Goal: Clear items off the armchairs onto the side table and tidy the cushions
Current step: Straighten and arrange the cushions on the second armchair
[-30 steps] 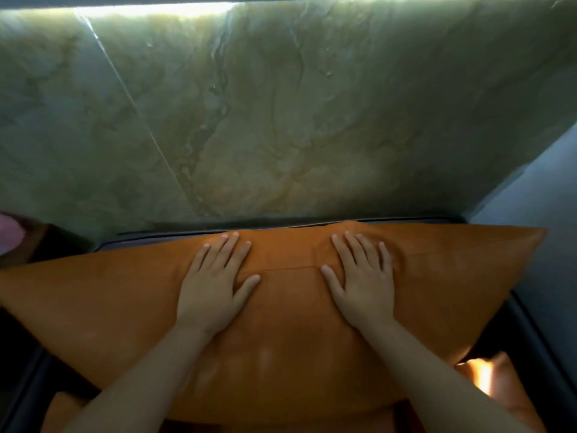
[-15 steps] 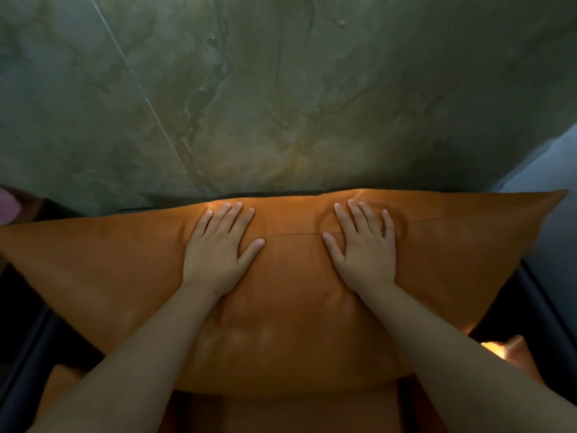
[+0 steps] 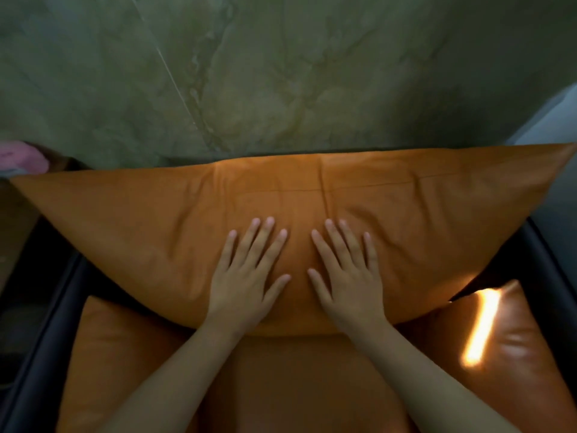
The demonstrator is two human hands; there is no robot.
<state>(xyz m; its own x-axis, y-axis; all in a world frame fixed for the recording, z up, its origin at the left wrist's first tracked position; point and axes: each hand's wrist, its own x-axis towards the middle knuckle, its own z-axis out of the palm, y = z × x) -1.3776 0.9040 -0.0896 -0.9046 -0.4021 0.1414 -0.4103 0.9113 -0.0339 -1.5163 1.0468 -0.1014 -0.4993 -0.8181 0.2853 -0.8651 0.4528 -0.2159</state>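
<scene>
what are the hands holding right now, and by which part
Nothing is gripped: the left hand and the right hand lie flat, fingers straight, on the orange cushion, at the lower middle of its face.

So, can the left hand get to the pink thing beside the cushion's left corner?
Probably yes. The left hand lies flat on the orange cushion, holding nothing, and only the cushion's surface lies between it and the pink thing.

- The left hand (image 3: 245, 279) and right hand (image 3: 346, 276) lie flat, fingers spread, side by side on the orange back cushion (image 3: 156, 232).
- The cushion leans against a green marble wall (image 3: 281, 73), above the leather seat cushion (image 3: 296, 385).
</scene>
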